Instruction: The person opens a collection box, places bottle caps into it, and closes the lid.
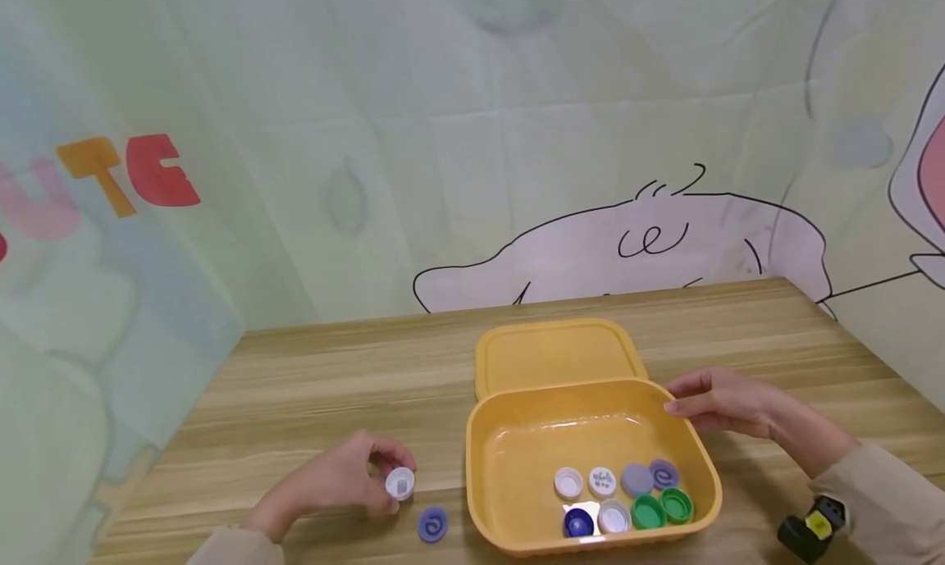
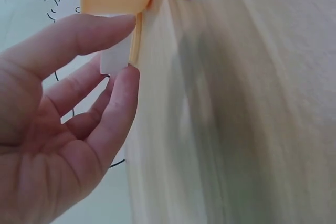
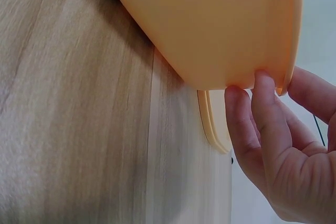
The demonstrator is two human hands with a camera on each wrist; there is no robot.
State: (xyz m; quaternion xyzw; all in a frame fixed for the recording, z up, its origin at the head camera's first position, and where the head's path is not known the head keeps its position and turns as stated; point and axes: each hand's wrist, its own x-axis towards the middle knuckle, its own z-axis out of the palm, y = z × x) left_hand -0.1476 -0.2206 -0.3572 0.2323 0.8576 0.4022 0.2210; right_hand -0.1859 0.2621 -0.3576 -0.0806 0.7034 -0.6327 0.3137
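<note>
My left hand (image 1: pixel 343 473) pinches a white bottle cap (image 1: pixel 400 484) between thumb and fingers, left of a yellow plastic box (image 1: pixel 483 499). A dark code-like mark shows on the cap's face. On the table just below that hand lies a purple cap (image 1: pixel 432 524) with a curled mark. The far right corner of the box is held by my right hand (image 1: pixel 727 403), thumb over the rim and fingers (image 3: pixel 269 108) against the outer wall. Inside the box, toward its near right, lie several caps: white, purple, green (image 1: pixel 648 512) and a dark blue cap (image 1: pixel 579 522).
Behind the box a yellow lid (image 1: pixel 557 356) lies flat on the wooden table (image 1: pixel 310 393). A printed cloth (image 1: pixel 443 138) hangs along the table's back and sides. A black device with a yellow label (image 1: pixel 815 526) sits by the right wrist.
</note>
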